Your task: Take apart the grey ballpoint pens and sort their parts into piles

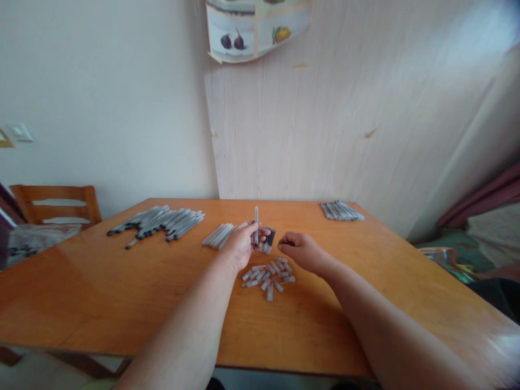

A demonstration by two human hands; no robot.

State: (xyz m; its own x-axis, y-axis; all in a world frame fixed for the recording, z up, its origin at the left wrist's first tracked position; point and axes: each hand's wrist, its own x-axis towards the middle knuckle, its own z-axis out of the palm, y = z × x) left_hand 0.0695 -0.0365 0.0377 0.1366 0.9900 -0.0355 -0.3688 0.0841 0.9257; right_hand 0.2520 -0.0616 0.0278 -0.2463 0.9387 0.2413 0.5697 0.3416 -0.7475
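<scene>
My left hand [240, 245] grips a slim pen [256, 221] that points upward, with a pale barrel and a dark core. To its right my right hand [304, 250] is closed, fingertips pressed together; what they hold, if anything, cannot be made out. Between the hands lies a small bundle of dark-ended slim pieces [270, 238], partly behind my left fingers. Several short translucent caps [266, 277] are scattered nearer to me, below both hands. Left of my left hand rests a row of whitish tubes [216, 235].
Many pale pens with black ends [158, 221] are spread at the table's left rear. Another bundle of slim dark-and-clear pieces [342, 211] lies at the far right corner. A wooden chair [57, 203] and a clear plastic bag [34, 241] stand beyond the left edge of the wooden table [162, 303].
</scene>
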